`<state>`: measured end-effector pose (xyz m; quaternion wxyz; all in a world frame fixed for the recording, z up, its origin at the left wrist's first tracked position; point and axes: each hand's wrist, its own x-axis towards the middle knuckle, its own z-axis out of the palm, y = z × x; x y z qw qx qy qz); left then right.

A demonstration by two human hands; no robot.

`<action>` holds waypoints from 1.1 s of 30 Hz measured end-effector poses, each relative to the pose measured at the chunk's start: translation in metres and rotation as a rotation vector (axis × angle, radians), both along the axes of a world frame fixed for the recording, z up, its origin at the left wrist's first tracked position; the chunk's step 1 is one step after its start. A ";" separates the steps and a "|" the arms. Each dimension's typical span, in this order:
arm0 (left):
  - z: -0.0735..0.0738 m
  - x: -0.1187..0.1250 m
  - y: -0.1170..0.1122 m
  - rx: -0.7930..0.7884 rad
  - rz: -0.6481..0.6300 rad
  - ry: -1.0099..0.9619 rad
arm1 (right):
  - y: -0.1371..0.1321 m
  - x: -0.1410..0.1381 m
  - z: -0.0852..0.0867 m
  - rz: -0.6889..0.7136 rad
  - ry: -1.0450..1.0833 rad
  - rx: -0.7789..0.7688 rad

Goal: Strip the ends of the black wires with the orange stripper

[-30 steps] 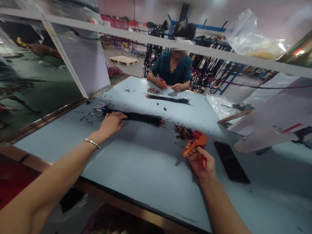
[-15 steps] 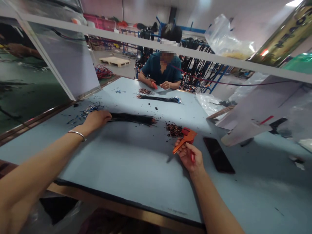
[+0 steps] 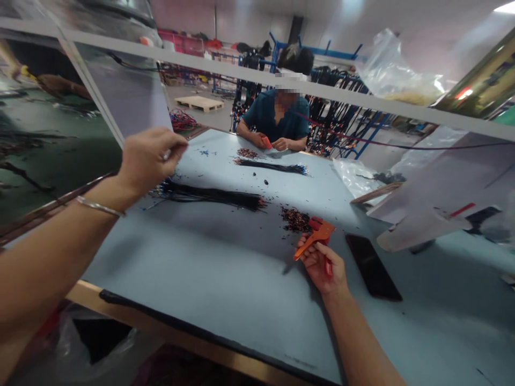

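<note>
My left hand (image 3: 151, 158) is raised over the left end of a bundle of black wires (image 3: 217, 196). Its thumb and fingers are pinched together; a small pale glint shows by the fingers, but what they hold, if anything, I cannot make out. My right hand (image 3: 322, 265) is closed around the handles of an orange and red wire stripper (image 3: 319, 236), palm up near the table. Just beyond the tool's head lies a heap of cut wire scraps (image 3: 295, 219). The bundle's reddish ends point right, towards that heap.
A black phone (image 3: 373, 267) lies right of my right hand. Across the table (image 3: 209, 300), a person (image 3: 273, 118) holds a red tool behind a second wire bundle (image 3: 271, 166). A white shelf bar (image 3: 241, 71) crosses above; a plastic cup (image 3: 422, 230) lies at right.
My left hand has risen off the wire bundle, up and slightly left. My right hand keeps its hold on the wire stripper. The whole view has shifted a little.
</note>
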<state>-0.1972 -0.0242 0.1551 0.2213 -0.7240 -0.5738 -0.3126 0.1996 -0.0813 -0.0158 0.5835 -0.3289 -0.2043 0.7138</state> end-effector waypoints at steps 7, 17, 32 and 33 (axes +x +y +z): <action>-0.106 0.013 -0.040 -0.453 -0.353 0.336 | 0.001 -0.002 0.000 -0.003 0.079 0.005; -0.110 0.045 -0.038 -0.653 -0.411 0.333 | 0.003 -0.002 -0.003 -0.021 0.105 -0.011; -0.128 0.094 -0.017 -0.672 -0.427 0.183 | 0.005 0.000 -0.006 0.040 0.072 0.018; -0.125 0.098 -0.013 -0.656 -0.425 0.110 | 0.005 -0.001 -0.005 0.043 0.071 0.024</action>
